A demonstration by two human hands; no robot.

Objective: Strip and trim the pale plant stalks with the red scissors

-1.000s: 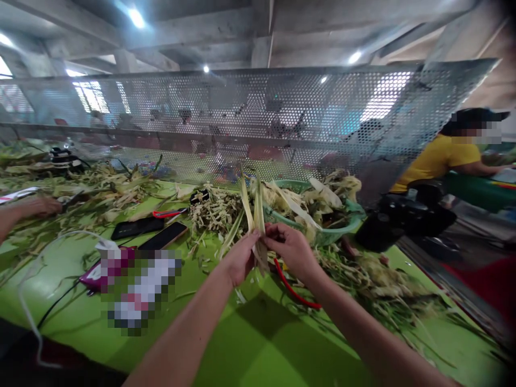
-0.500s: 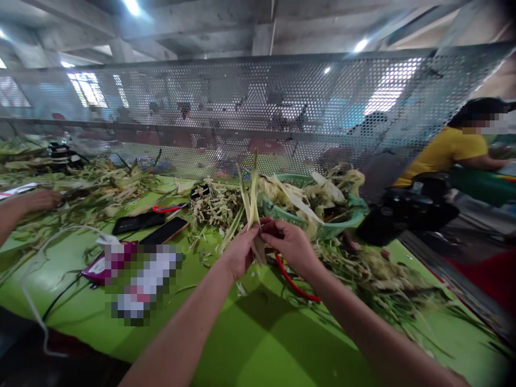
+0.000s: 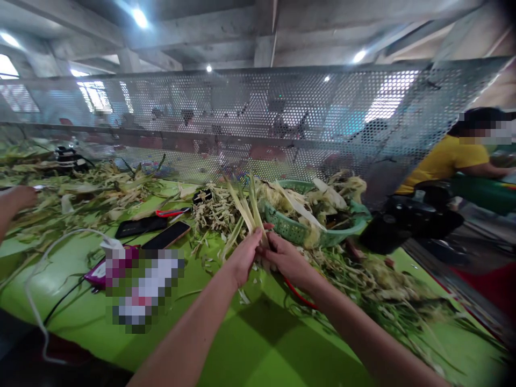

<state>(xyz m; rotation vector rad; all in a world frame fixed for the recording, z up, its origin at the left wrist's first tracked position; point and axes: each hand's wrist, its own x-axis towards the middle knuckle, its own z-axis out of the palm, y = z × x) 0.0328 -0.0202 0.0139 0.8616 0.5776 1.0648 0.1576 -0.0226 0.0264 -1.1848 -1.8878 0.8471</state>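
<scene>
Both hands met above the green table: the left hand and right hand had their fingers closed on a corn husk, its leaves standing upright just before the green basket.

Light comes from ceiling lamps overhead and from bright windows at the far left, which glare white through the perforated metal screen. The green table is evenly lit, with a soft dark shadow on it under the forearms. The wide lens bends lines at the edges; the corners darken, the far right smears, and some patches are pixelated.
</scene>
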